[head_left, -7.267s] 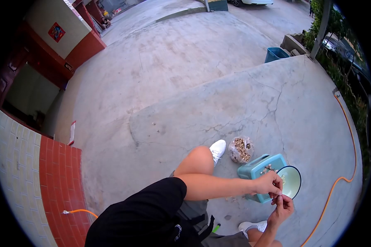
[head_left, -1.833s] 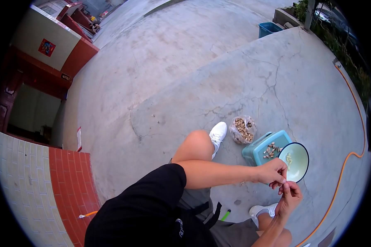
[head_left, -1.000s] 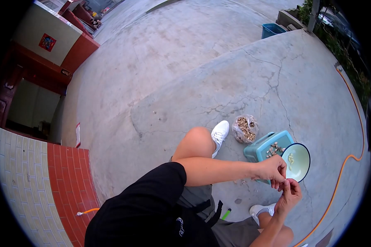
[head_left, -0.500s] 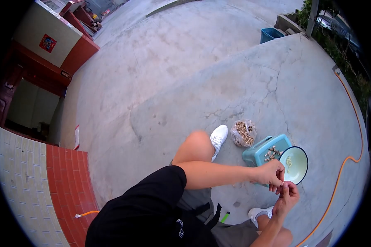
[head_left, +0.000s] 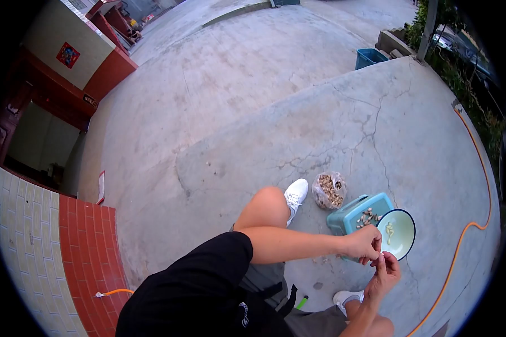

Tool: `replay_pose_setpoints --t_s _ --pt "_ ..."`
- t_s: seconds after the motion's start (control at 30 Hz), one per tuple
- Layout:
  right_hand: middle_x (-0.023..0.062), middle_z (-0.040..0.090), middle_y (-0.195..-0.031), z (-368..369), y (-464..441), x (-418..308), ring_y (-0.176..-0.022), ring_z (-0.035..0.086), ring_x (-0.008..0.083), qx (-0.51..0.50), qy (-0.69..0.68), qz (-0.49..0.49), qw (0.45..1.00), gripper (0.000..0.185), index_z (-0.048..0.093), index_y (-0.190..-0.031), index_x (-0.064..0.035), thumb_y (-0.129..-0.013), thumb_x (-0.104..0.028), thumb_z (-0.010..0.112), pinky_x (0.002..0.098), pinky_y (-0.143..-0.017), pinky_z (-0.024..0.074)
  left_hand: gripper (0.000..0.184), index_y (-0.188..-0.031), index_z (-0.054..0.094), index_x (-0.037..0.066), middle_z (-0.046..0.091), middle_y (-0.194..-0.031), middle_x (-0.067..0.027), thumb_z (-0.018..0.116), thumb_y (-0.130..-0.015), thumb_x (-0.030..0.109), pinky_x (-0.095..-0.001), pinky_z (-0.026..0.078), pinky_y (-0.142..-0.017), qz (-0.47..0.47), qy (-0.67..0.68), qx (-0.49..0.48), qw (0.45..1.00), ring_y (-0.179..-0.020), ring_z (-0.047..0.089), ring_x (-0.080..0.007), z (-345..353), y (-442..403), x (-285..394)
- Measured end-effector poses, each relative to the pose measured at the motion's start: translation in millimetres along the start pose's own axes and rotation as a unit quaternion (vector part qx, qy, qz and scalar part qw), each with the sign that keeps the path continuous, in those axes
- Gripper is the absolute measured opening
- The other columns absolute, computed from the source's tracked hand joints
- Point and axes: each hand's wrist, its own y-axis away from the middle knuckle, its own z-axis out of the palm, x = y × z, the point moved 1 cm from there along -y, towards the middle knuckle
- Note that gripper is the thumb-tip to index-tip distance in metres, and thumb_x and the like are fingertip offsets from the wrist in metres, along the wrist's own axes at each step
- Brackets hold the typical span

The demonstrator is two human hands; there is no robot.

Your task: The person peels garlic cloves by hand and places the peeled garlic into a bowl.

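My left hand [head_left: 364,245] and my right hand [head_left: 384,276] meet fingertip to fingertip near the front rim of an enamel bowl [head_left: 406,236]. Both are closed in a pinch on a small pale piece that looks like a garlic clove [head_left: 382,254], mostly hidden by the fingers. Inside the bowl, which is pale with a dark rim, lie several peeled cloves [head_left: 390,231]. Beside it, a light-blue plastic stool [head_left: 351,215] carries several unpeeled cloves [head_left: 369,217] on its top. A clear plastic bag [head_left: 329,190] full of brownish cloves stands on the ground past the stool.
My white shoes [head_left: 296,195] rest on cracked concrete near the stool. An orange hose [head_left: 462,236] runs along the right side. Farther off stands a blue bin [head_left: 370,58]. A brick wall [head_left: 90,253] is at the left, and a green stick-like object [head_left: 302,302] lies by my leg.
The view has tilted slightly, so the bowl, stool and bag appear a little lower and to the left. Both hands stay pinched together beside the bowl, with only small finger movement.
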Motion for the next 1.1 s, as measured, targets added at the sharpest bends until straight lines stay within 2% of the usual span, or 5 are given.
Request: replay_pose_setpoints --t_s 0.17,0.33,0.6,0.83,1.1 --pt "0.0098 0.068 -0.089 -1 1 4 -0.071 0.060 0.0135 -0.002 -0.002 -0.002 1.000 0.014 0.066 -0.101 0.0056 -0.088 0.002 0.069 0.0245 -0.061 0.0466 0.020 -0.077 0.058 -0.004 0.064 -0.063 -0.0101 0.072 -0.082 0.008 -0.0266 0.049 -0.042 0.003 -0.017 0.000 1.000 -0.048 0.062 -0.0141 0 2 0" --pt "0.0067 0.067 -0.085 4 3 -2 -0.067 0.057 0.0115 -0.002 0.027 -0.017 0.999 0.014 0.067 -0.101 0.0042 -0.091 -0.004 0.070 0.0232 -0.060 0.0434 0.020 -0.076 0.057 -0.004 0.064 -0.063 -0.0101 0.072 -0.082 0.009 -0.0261 0.048 -0.041 0.008 -0.039 -0.002 0.999 -0.047 0.062 -0.0139 2 1 -1" --pt "0.0062 0.066 -0.084 2 6 -1 -0.066 0.057 0.0110 -0.001 0.029 -0.019 0.999 0.012 0.067 -0.100 0.0041 -0.091 -0.004 0.070 0.0224 -0.059 0.0432 0.019 -0.074 0.055 -0.002 0.062 -0.062 -0.0083 0.071 -0.078 0.006 -0.0270 0.040 -0.039 0.012 -0.073 -0.002 0.997 -0.046 0.057 -0.0127 -1 -1 -3" --pt "0.0069 0.066 -0.083 2 3 -1 -0.065 0.057 0.0121 -0.011 0.010 -0.007 1.000 0.011 0.067 -0.099 0.0045 -0.091 -0.003 0.069 0.0233 -0.058 0.0437 0.018 -0.073 0.053 0.000 0.061 -0.065 -0.0072 0.069 -0.077 0.006 -0.0262 0.041 -0.041 0.042 -0.095 -0.001 0.995 -0.049 0.056 -0.0117 -1 -3 -4" --pt "0.0069 0.064 -0.084 -6 0 4 -0.067 0.056 0.0129 -0.024 -0.057 0.023 0.998 0.013 0.064 -0.104 0.0026 -0.092 -0.002 0.065 0.0234 -0.059 0.0431 0.012 -0.082 0.056 0.002 0.061 -0.069 -0.0051 0.065 -0.086 0.009 -0.0246 0.043 -0.044 0.036 -0.014 -0.029 0.999 -0.053 0.058 -0.0104 0 -7 -8"
